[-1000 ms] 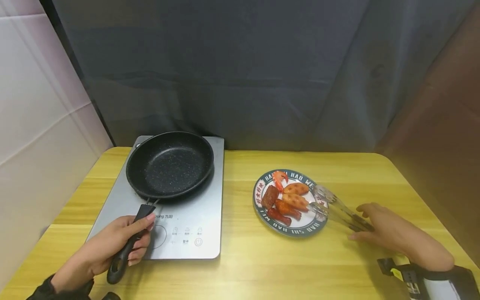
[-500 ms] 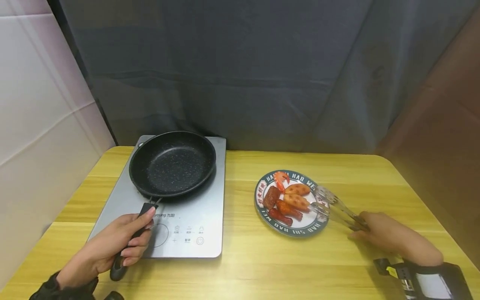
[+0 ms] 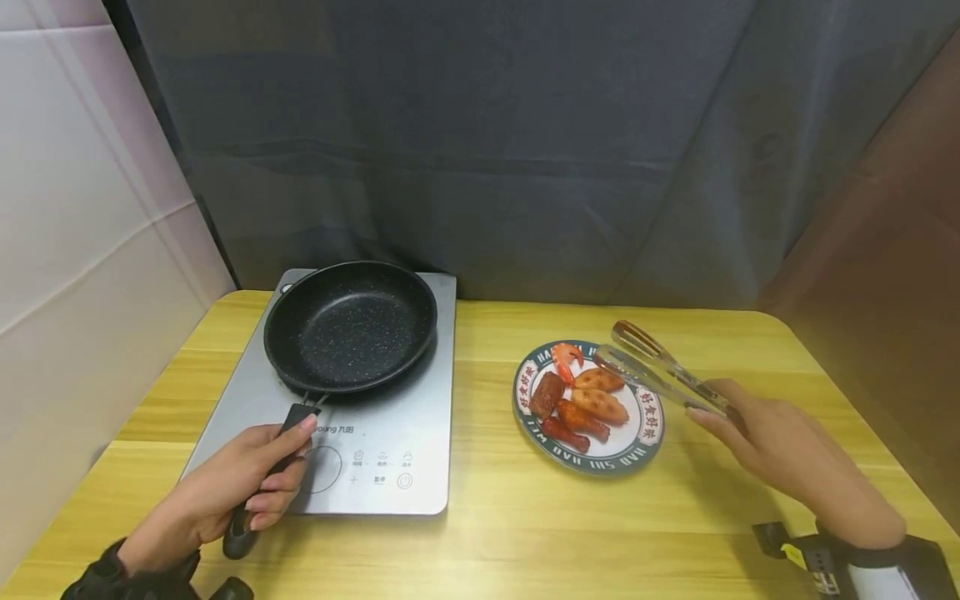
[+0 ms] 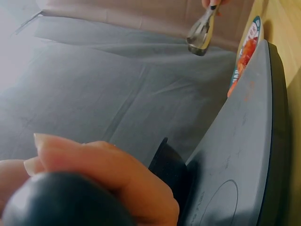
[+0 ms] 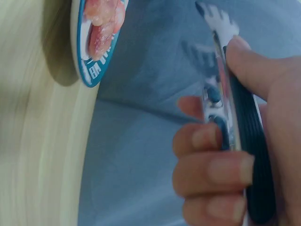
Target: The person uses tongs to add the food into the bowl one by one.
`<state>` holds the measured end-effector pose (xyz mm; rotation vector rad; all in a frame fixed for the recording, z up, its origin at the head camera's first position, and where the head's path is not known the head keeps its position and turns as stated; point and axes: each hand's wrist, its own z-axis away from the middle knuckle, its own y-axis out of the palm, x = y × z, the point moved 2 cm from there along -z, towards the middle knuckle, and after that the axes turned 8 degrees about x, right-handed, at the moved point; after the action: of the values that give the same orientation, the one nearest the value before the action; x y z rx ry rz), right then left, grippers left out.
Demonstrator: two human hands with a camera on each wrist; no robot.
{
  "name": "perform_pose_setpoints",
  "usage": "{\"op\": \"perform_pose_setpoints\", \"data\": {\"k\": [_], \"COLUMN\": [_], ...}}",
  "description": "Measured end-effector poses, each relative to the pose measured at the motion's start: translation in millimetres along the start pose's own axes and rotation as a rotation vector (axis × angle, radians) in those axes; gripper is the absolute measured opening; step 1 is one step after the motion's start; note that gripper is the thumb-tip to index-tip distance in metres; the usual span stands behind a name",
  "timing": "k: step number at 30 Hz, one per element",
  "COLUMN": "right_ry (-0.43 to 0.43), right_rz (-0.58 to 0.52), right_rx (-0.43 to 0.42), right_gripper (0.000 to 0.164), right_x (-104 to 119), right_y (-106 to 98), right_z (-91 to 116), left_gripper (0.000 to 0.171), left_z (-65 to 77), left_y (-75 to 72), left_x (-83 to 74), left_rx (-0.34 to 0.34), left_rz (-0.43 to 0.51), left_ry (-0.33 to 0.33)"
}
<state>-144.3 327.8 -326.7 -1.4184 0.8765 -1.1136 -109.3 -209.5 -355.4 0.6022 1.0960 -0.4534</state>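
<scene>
In the head view my left hand (image 3: 255, 479) grips the black handle of a frying pan (image 3: 351, 327). The pan holds nothing and sits on a silver induction cooktop (image 3: 405, 417). My right hand (image 3: 783, 446) holds metal tongs (image 3: 660, 367), their two arms apart and their tips raised over the far right rim of a plate (image 3: 600, 464). On that plate lie a crab claw (image 3: 566, 360), a brown meat piece (image 3: 547, 395), two drumsticks (image 3: 581, 419) and two golden oval pieces (image 3: 602, 406). The right wrist view shows fingers curled round the dark-handled tongs (image 5: 244, 132).
The cooktop and plate stand apart on a yellow wood-grain table (image 3: 525, 542). A dark cloth (image 3: 480, 150) hangs along the back. A white panel (image 3: 97, 183) closes the left side, a brown one (image 3: 885, 275) the right.
The tongs' tips have lifted from the plate's right side and swung up and away from me. My right hand has risen with them. The left hand still grips the pan handle.
</scene>
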Motion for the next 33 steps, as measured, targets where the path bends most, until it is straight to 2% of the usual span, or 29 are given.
{"op": "perform_pose_setpoints", "data": {"k": [6,11,16,22,33], "right_ry": [0.008,-0.027,0.008,-0.003,0.01], "right_rz": [-0.034,-0.042,0.001,0.053,0.056], "right_rx": [0.072,0.057,0.058,0.064,0.091], "right_gripper": [0.047,0.047,0.051,0.043,0.032], "right_x": [14.1,28.6,45.2,62.8,80.4], "right_y": [-2.4,-8.5,-14.6,-12.3,-10.4], "right_z": [-3.2,-8.7,-20.3,-33.4,-46.6], "left_gripper": [0.048,0.047,0.046,0.042,0.038], "left_z": [3.6,4.7,3.9,1.8,-0.2], "left_y": [-0.4,-1.1,-1.9,-0.5,3.7], "left_x": [-1.5,-0.2,1.6,2.5,0.1], "left_rx": [-0.024,-0.038,-0.02,-0.045,-0.063], "left_rz": [-0.02,-0.037,-0.029,-0.024,-0.027], "left_ry": [-0.011,-0.02,-0.009,0.006,0.03]}}
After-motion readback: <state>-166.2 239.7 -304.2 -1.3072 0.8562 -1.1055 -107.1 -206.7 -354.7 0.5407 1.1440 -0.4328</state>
